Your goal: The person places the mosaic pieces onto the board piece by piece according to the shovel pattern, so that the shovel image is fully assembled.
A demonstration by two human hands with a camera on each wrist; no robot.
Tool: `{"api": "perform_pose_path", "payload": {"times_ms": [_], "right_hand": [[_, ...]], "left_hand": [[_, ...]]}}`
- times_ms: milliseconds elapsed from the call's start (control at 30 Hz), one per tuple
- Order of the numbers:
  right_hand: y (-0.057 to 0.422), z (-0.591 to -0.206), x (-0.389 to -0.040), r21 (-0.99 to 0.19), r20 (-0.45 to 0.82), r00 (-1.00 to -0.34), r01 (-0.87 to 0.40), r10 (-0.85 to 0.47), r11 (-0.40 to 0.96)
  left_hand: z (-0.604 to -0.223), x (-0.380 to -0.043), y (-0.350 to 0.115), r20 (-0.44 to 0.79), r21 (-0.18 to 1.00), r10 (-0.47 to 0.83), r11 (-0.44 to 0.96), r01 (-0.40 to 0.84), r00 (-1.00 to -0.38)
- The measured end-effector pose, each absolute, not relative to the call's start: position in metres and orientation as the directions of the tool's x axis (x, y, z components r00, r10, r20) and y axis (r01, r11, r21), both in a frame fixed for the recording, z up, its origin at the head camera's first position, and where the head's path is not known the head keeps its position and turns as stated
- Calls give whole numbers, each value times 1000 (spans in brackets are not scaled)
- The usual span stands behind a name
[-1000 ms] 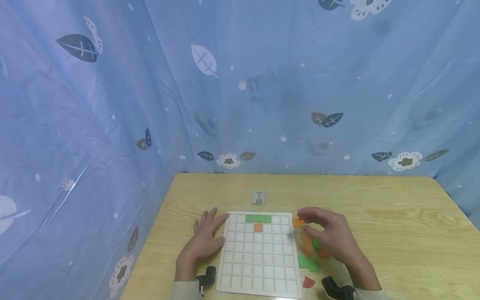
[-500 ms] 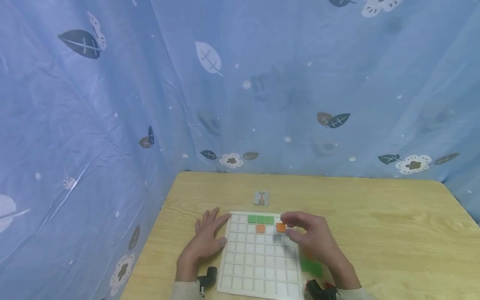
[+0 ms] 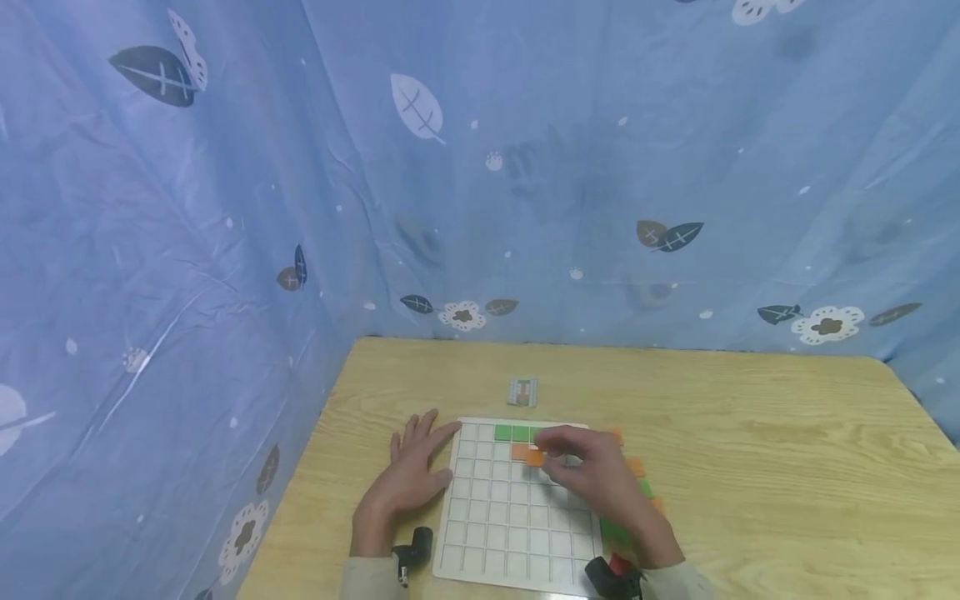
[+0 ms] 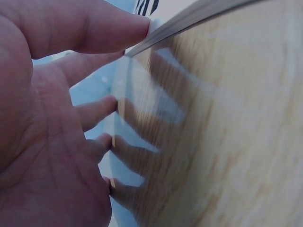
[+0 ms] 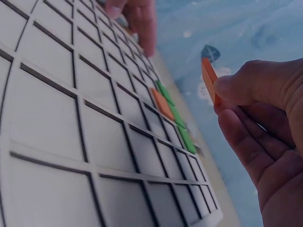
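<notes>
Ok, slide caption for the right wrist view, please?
Right hand pinches a flat orange square tile above a white gridded board bearing another orange tile and three green square tiles.

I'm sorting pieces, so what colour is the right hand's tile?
The tile is orange, clearest in the right wrist view.

- Table: light wood grain, its far right corner rounded.
- Blue cloth: creased, hanging beyond the table's far, left and right edges.
- White flower: printed above the far edge's left part.
- Second white flower: printed near the far right corner.
</notes>
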State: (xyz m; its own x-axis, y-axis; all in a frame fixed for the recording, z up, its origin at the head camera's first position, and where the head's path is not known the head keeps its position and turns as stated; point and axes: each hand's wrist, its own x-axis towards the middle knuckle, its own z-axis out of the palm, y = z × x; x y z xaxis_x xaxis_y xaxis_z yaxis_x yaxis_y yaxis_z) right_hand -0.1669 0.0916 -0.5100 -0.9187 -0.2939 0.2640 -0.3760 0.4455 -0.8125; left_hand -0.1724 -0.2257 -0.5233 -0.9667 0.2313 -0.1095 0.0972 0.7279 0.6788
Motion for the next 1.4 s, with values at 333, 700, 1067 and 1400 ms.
{"api": "perform_pose_path", "payload": {"times_ms": [333, 700, 1067, 1400], "right_hand": [[74, -523, -168, -806, 223, -924, -354, -310, 475], [65, -528, -165, -725, 308, -885, -457, -350, 516], [58, -531, -164, -640, 321, -884, -467, -340, 610], [59, -535, -164, -610, 376, -855, -519, -357, 599]], "left_hand": [[-523, -175, -226, -112, 675, 232, 731, 97, -966], [-524, -175, -226, -106, 684, 227, 724, 95, -968], [-523, -176, -226, -109, 682, 225, 726, 92, -968], [-524, -175, -226, -110, 688, 221, 720, 86, -969]]}}
